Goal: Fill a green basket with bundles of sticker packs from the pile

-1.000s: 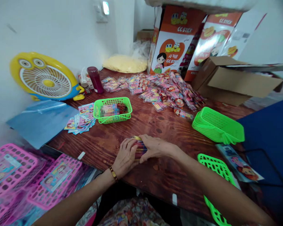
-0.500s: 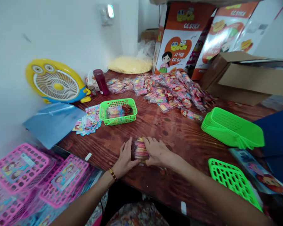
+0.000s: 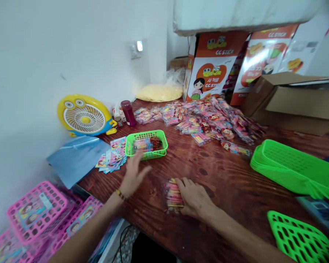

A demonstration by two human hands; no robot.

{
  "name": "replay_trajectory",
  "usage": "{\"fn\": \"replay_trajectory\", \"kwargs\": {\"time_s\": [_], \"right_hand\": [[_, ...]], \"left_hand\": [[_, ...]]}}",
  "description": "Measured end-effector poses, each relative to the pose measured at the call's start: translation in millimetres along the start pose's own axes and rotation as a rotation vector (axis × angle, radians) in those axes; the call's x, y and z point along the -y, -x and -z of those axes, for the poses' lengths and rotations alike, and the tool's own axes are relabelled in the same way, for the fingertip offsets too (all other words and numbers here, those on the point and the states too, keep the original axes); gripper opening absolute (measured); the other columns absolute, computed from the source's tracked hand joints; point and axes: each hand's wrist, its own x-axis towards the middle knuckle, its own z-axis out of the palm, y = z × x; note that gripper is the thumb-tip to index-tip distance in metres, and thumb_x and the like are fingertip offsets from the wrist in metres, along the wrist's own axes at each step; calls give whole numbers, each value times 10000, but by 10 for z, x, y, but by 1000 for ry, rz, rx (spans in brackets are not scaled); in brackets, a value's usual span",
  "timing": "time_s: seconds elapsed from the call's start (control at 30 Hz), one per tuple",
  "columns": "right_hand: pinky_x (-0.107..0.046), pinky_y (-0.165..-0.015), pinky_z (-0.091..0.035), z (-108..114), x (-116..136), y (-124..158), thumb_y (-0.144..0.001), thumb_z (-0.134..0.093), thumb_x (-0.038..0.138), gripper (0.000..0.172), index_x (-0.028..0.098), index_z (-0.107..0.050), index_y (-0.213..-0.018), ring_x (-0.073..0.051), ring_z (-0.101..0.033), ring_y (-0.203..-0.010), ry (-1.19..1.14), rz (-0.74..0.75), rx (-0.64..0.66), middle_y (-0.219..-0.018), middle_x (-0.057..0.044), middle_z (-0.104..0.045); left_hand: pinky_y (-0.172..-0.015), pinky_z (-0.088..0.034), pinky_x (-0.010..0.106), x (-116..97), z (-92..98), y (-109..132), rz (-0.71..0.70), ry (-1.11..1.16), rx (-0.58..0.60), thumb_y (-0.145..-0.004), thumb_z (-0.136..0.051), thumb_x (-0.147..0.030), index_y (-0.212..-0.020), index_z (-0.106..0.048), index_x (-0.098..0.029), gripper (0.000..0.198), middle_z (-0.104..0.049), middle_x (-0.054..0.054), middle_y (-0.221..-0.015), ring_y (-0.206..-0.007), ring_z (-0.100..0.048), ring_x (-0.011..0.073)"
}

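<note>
A stack of clear plastic packets of pink and yellow sticks point(image 3: 173, 195) sits on the wooden table in front of me. My right hand point(image 3: 194, 197) grips its right side, thumb and fingers curved against the packets. Off to the left, my left hand point(image 3: 134, 175) is raised and holds nothing, its fingers spread and a little blurred. Its fingertips overlap the near side of a small green basket point(image 3: 130, 151) in view; whether they touch it I cannot tell. Inside that basket lie more of the packets point(image 3: 145, 144).
A heap of packets point(image 3: 208, 120) covers the table's back. Stacked green baskets point(image 3: 293, 166) stand right, with a green perforated piece point(image 3: 298, 233) nearer. Printed cards point(image 3: 112, 159), a blue plastic sheet point(image 3: 76, 157) and a yellow fan point(image 3: 84, 117) are left. Pink baskets point(image 3: 38, 208) sit lower left.
My left hand has let go of the packet stack and moved up and left towards the green basket. The right hand stays at the stack. The camera view has shifted.
</note>
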Motion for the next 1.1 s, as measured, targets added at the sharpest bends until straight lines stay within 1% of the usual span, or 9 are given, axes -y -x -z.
{"fn": "replay_trajectory", "kwargs": {"time_s": [0.07, 0.2, 0.43, 0.53, 0.67, 0.8, 0.87, 0.97, 1.1], "right_hand": [[-395, -819, -460, 36, -10, 19, -616, -680, 350, 764, 184, -439, -1322, -296, -562, -1010, -22, -27, 8, -1150, -130, -567], [-378, -852, -456, 124, -54, 78, -570, -666, 268, 812, 190, -429, -1343, -290, -561, -1056, -75, -117, 57, -1187, -127, -562], [-393, -881, -446, 148, -113, 171, -575, -653, 252, 843, 167, -418, -1380, -312, -560, -1097, -105, -187, 61, -1214, -148, -563], [-386, -871, -434, 196, -191, 179, -598, -653, 279, 803, 168, -434, -1362, -308, -568, -1095, -146, -223, 40, -1222, -148, -569], [-359, -808, -426, 265, -465, 264, -634, -668, 389, 746, 199, -453, -1323, -287, -598, -1055, -279, -316, 6, -1201, -119, -603], [-337, -747, -429, 294, -854, 516, -641, -675, 455, 739, 199, -470, -1304, -278, -633, -964, -384, -492, -20, -1157, -104, -641], [-336, -744, -443, 334, -1024, 688, -631, -681, 463, 754, 178, -474, -1298, -277, -641, -925, -461, -569, -63, -1116, -102, -662], [-350, -798, -468, 483, -1130, 907, -610, -699, 466, 732, 161, -514, -1248, -283, -641, -941, -641, -597, -155, -1078, -96, -685], [-361, -849, -486, 797, -851, 925, -593, -750, 490, 767, 170, -521, -1252, -269, -640, -965, -884, -508, -192, -1114, -81, -685]], "left_hand": [[-1052, -409, 432, 265, 184, -449, 119, -108, -157, -945, -445, -456, -1367, -429, -167, 512, -503, 154, -1346, -1190, -529, 249], [-1010, -413, 502, 668, 367, -1132, 212, -190, -195, -931, -404, -392, -1179, -580, -117, 409, -600, 156, -1090, -1103, -549, 300], [-1057, -391, 491, 739, 417, -1324, 210, -247, 5, -881, -463, -440, -859, -702, -121, 398, -576, 194, -1161, -1222, -506, 350], [-1001, -446, 458, 511, 482, -1093, 161, -241, 134, -889, -462, -486, -845, -714, -165, 410, -652, 147, -984, -1124, -586, 325], [-906, -513, 370, -220, 439, -550, 40, -142, 333, -850, -558, -525, -1051, -702, -209, 402, -715, 97, -968, -969, -674, 264], [-828, -552, 304, -940, 374, -200, -83, 376, 614, -888, -555, -487, -1368, -509, -244, 540, -717, 59, -1106, -916, -699, 194], [-868, -542, 324, -970, 384, -225, -34, 444, 432, -904, -541, -462, -1266, -602, -247, 425, -724, 47, -1074, -913, -693, 190], [-1025, -457, 427, -620, 343, -339, 167, 403, -29, -873, -568, -481, -1211, -627, -227, 427, -670, 78, -1210, -1107, -620, 246], [-1139, -332, 477, -279, 57, -152, 411, 565, -129, -841, -578, -523, -1332, -513, -205, 588, -479, 117, -1451, -1329, -460, 287]]}}
